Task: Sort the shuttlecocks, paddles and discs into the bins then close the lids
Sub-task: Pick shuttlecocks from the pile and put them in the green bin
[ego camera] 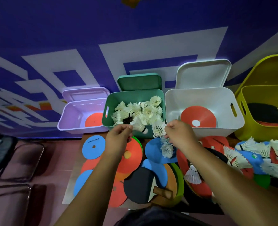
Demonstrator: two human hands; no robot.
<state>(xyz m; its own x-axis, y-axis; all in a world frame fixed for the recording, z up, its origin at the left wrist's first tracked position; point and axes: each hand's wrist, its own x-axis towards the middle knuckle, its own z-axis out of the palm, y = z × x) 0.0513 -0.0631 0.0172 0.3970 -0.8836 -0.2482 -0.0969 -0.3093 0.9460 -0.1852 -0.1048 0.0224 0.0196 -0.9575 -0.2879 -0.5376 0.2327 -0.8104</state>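
My right grip [179, 134] clutches white, feathery shuttlecocks [158, 130] at the green bin [131, 97]'s near rim — my left grip [118, 137] curls beside another shuttlecock [139, 125]; whether it holds it, I cannot tell.

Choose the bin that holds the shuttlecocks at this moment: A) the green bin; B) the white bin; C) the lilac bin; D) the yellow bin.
A: the green bin is piled with white shuttlecocks, while the lilac bin holds an orange disc, the white bin a red disc, and the yellow bin paddles.
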